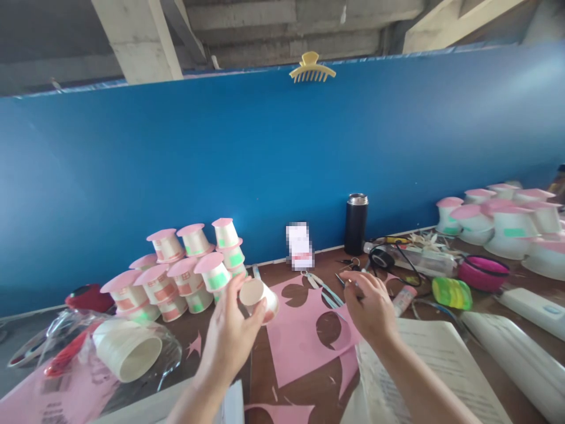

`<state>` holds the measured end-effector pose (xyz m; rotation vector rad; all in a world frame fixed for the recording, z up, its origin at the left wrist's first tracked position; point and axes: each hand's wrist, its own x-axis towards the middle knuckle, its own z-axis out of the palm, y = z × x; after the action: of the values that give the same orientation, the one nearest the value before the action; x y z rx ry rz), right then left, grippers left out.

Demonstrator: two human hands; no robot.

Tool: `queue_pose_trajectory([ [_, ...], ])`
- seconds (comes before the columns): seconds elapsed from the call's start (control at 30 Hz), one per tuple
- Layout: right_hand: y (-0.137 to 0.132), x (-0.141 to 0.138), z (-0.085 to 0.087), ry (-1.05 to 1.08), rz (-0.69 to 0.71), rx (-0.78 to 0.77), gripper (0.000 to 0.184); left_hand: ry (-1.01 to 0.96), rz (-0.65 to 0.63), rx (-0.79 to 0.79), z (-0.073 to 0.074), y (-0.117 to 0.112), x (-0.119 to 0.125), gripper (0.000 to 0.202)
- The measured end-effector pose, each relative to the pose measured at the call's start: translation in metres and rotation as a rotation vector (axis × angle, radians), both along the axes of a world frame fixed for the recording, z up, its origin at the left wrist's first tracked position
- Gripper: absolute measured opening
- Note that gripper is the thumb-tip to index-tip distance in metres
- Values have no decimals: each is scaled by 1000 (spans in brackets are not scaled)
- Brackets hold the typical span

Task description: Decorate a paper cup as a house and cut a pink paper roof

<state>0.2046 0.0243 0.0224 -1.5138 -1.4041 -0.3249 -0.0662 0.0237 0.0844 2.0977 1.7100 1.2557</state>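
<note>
A white paper cup (260,300) with a reddish patch low on its side is tilted in my left hand (233,324), fingers and thumb wrapped round it. My right hand (368,303) is over the right edge of a pink paper sheet (293,347) with round holes cut out. Its fingers are bent together beside a thin dark stick-like thing (339,280); whether they grip it is hard to make out. Scissors with pale blue parts (329,292) lie on the sheet close by.
Pink-topped stacked cups (189,282) stand at the left, and more (507,221) at the right. A black flask (356,227) stands near the blue partition (220,147). Large cups (132,353) lie in clear plastic at left. An open book (432,365) lies under my right forearm.
</note>
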Motion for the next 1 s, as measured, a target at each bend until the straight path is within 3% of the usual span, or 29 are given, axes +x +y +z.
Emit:
queue_pose_trajectory([
  [0.17,3,0,-6,-13,29,6,24,-122,-149,-40,-31,13,21,52],
  [0.3,4,-1,-7,-17,34,2,23,-113,-197,-18,-62,19,15,46],
  [0.4,4,-2,-8,-18,36,-5,23,-114,-222,20,-72,21,9,45],
  [0.57,2,-4,-7,-17,43,-29,23,-74,-328,104,-69,19,9,44],
  [0.8,-1,-9,-4,-31,84,-85,23,37,-491,45,-56,9,9,43],
  [1.0,-2,-11,-4,-37,93,-129,23,147,-572,95,-56,9,8,53],
])
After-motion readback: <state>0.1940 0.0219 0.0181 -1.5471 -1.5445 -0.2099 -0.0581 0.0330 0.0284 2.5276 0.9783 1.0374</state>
